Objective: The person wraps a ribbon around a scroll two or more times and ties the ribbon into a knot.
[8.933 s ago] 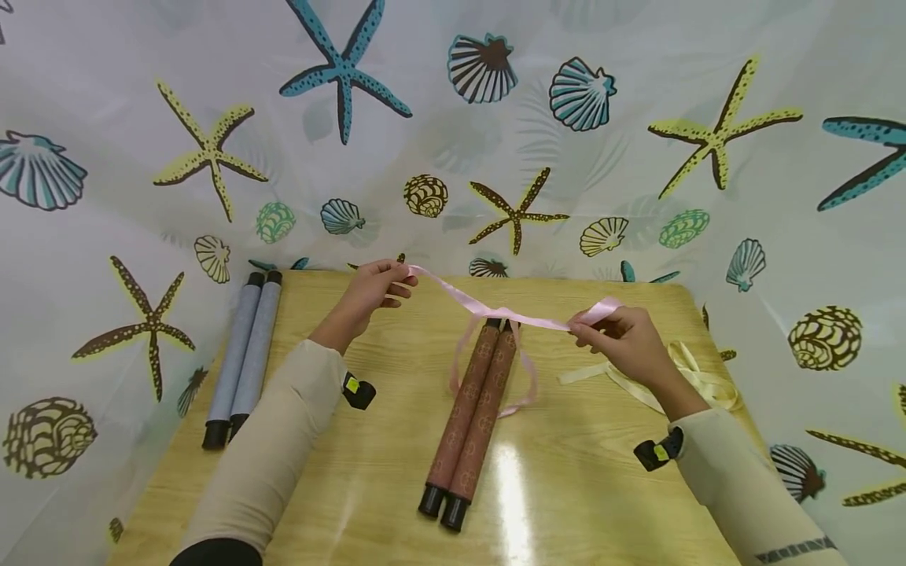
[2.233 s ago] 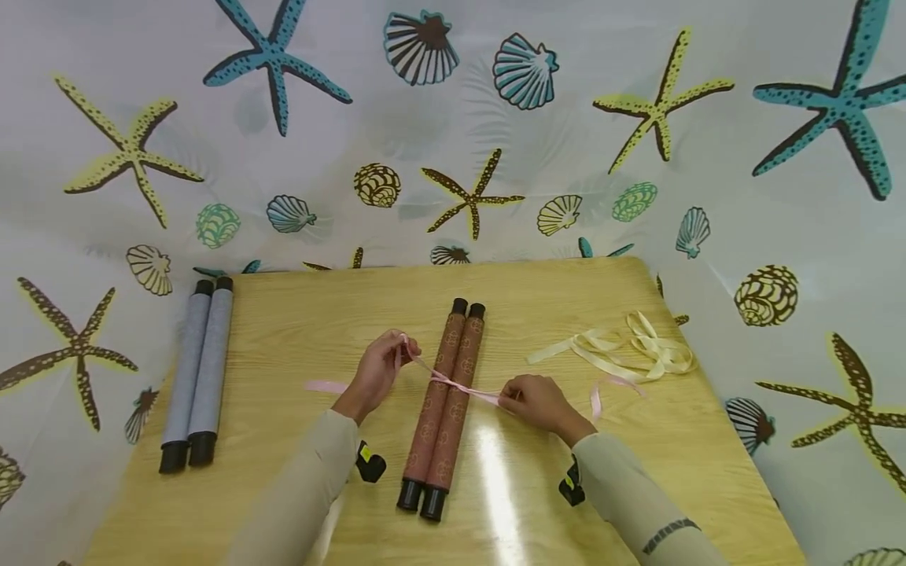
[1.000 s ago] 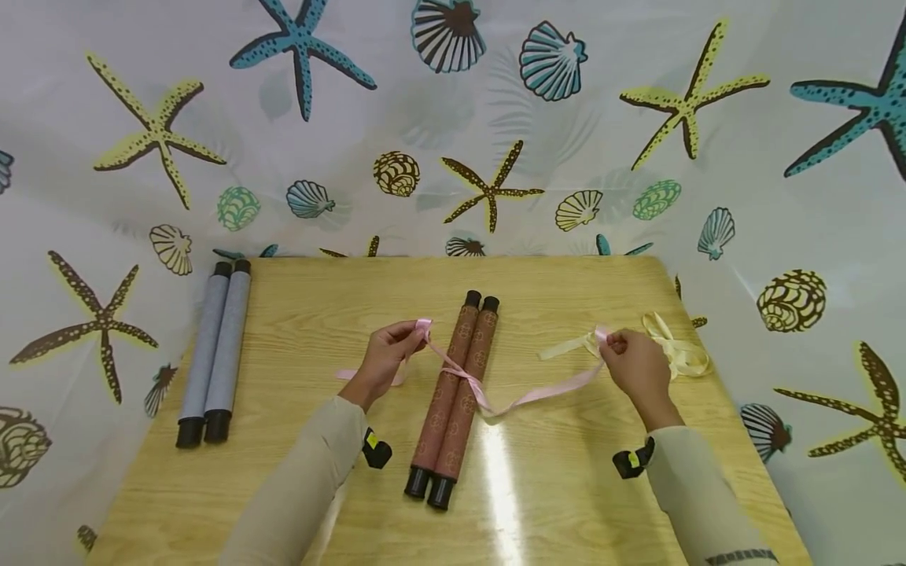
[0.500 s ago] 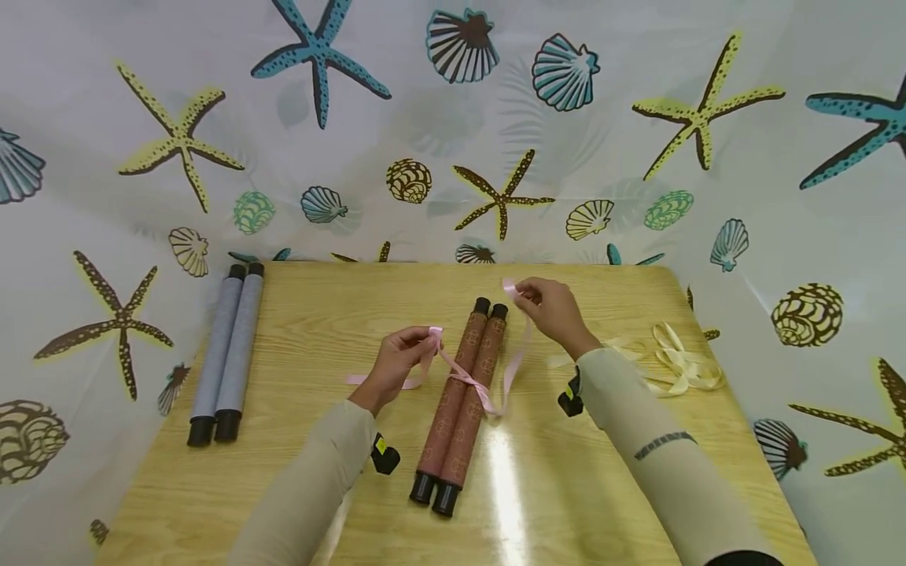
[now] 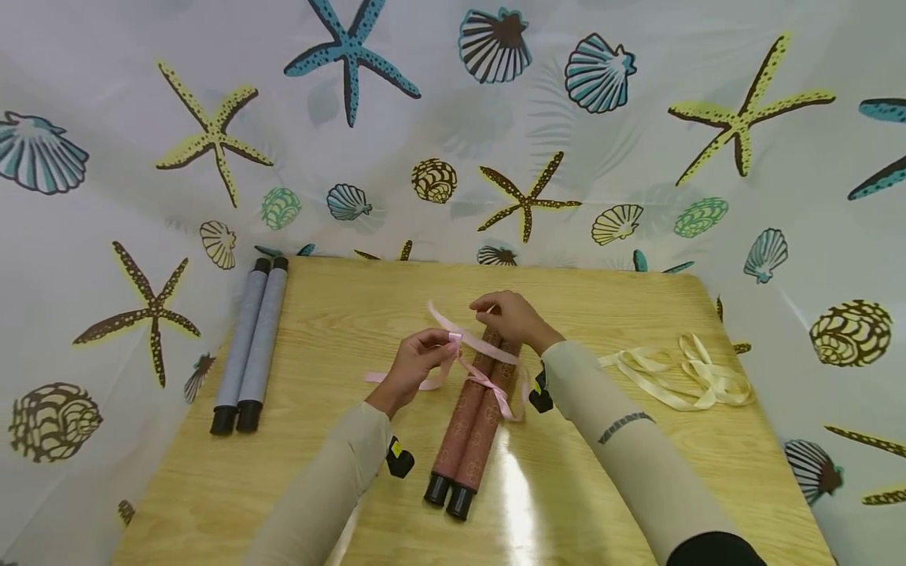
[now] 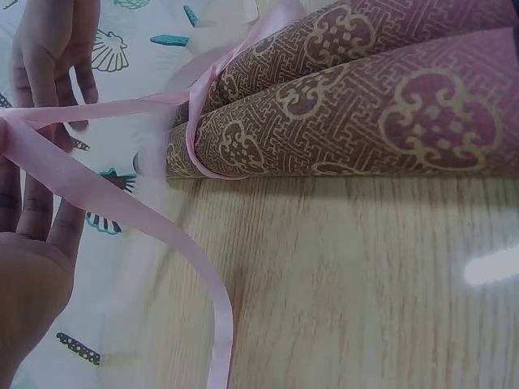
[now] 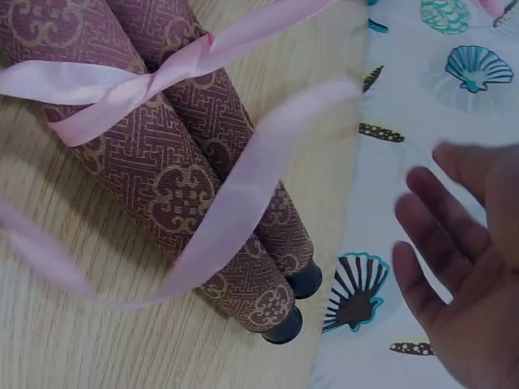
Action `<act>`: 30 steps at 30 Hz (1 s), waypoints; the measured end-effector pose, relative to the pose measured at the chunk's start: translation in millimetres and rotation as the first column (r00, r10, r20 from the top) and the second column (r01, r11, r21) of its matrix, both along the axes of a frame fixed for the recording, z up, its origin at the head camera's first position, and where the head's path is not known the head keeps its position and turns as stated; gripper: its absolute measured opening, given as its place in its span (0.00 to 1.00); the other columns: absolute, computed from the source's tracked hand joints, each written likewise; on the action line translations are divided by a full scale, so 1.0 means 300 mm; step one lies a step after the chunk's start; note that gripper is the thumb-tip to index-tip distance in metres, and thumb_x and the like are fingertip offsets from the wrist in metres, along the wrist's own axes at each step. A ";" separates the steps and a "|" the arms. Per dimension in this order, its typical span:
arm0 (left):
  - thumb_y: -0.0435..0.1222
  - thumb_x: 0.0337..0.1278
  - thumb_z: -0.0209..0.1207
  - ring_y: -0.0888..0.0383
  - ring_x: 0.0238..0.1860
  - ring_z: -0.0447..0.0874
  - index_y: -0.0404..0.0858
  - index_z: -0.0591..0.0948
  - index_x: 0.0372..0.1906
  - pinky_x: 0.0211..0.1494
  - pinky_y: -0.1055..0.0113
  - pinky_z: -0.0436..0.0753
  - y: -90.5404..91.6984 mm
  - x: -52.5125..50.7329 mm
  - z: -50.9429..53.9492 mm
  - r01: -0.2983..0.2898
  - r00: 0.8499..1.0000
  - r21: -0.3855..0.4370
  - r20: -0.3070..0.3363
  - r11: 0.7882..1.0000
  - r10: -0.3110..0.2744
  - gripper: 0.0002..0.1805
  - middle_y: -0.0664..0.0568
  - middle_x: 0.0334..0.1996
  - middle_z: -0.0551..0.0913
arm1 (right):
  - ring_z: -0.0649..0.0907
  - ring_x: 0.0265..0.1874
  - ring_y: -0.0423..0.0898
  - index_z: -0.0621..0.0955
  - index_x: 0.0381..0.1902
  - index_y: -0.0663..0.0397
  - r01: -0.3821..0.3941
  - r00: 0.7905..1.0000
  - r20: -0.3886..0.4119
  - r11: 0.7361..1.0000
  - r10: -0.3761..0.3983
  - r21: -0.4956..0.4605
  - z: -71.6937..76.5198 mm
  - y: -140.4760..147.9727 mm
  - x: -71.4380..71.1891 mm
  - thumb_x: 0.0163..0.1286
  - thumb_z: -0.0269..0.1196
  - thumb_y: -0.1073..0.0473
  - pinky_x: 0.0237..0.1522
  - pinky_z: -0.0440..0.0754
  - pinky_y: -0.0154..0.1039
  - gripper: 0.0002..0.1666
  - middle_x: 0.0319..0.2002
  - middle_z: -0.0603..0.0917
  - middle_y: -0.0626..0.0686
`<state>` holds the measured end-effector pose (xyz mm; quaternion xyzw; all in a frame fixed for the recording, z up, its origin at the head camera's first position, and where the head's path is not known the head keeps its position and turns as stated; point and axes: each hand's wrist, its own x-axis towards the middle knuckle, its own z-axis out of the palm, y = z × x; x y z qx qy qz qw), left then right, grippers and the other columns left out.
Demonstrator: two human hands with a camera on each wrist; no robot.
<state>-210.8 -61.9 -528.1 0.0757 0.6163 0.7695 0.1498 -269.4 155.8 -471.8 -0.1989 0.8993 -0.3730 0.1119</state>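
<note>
Two brown patterned scrolls with black end caps lie side by side on the table, a pink ribbon crossed over itself around them. My left hand, left of the scrolls, pinches one ribbon length between thumb and fingers; its tail trails onto the table. Above the scrolls' far end is my right hand, which covers their far caps in the head view. Its fingers are spread and hold nothing in the right wrist view. The other ribbon length arcs loose and blurred through the air over the scrolls.
Two grey-blue scrolls with black caps lie at the table's left. A loose pile of cream ribbon is at the right. A white curtain printed with shells and starfish hangs behind and beside the wooden table.
The ribbon was pulled taut across the scrolls, then slackened. My right hand has moved from the right to over the scrolls' far end and let its ribbon length go. My left hand keeps its pinch.
</note>
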 end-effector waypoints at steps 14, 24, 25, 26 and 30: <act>0.28 0.65 0.61 0.67 0.36 0.85 0.39 0.71 0.44 0.45 0.73 0.83 0.086 -0.032 0.047 0.085 0.995 -0.132 -0.045 0.988 -0.091 0.11 0.63 0.32 0.85 | 0.80 0.30 0.42 0.87 0.46 0.54 -0.067 0.996 -0.062 0.995 0.062 -0.075 0.060 0.071 0.143 0.69 0.67 0.53 0.34 0.79 0.35 0.13 0.40 0.88 0.53; 0.30 0.71 0.55 0.62 0.43 0.85 0.33 0.75 0.50 0.58 0.54 0.82 0.093 -0.080 0.061 0.146 0.984 -0.216 -0.073 0.965 -0.165 0.08 0.57 0.37 0.86 | 0.75 0.24 0.39 0.87 0.36 0.50 -0.072 0.978 -0.188 0.994 0.086 0.081 0.083 0.065 0.146 0.71 0.64 0.54 0.29 0.73 0.35 0.08 0.32 0.87 0.49; 0.29 0.73 0.52 0.58 0.45 0.85 0.31 0.76 0.52 0.61 0.49 0.81 0.092 -0.092 0.052 0.150 0.980 -0.246 -0.087 0.957 -0.176 0.09 0.53 0.39 0.86 | 0.75 0.24 0.39 0.87 0.36 0.50 -0.067 0.978 -0.192 0.994 0.084 0.091 0.082 0.067 0.144 0.72 0.64 0.54 0.29 0.73 0.34 0.08 0.32 0.87 0.49; 0.29 0.74 0.50 0.55 0.48 0.85 0.31 0.77 0.53 0.62 0.46 0.79 0.092 -0.104 0.041 0.148 0.977 -0.299 -0.101 0.943 -0.186 0.10 0.49 0.42 0.86 | 0.75 0.24 0.39 0.87 0.36 0.49 -0.064 0.977 -0.195 0.993 0.082 0.099 0.081 0.068 0.144 0.72 0.64 0.54 0.29 0.73 0.34 0.08 0.32 0.87 0.49; 0.27 0.73 0.48 0.42 0.55 0.82 0.30 0.79 0.56 0.61 0.48 0.80 0.096 -0.145 -0.014 0.135 0.958 -0.566 -0.134 0.813 -0.253 0.14 0.37 0.56 0.81 | 0.73 0.23 0.38 0.87 0.36 0.48 -0.072 0.978 -0.185 0.990 0.094 0.123 0.074 0.073 0.151 0.72 0.63 0.53 0.28 0.71 0.34 0.08 0.30 0.85 0.48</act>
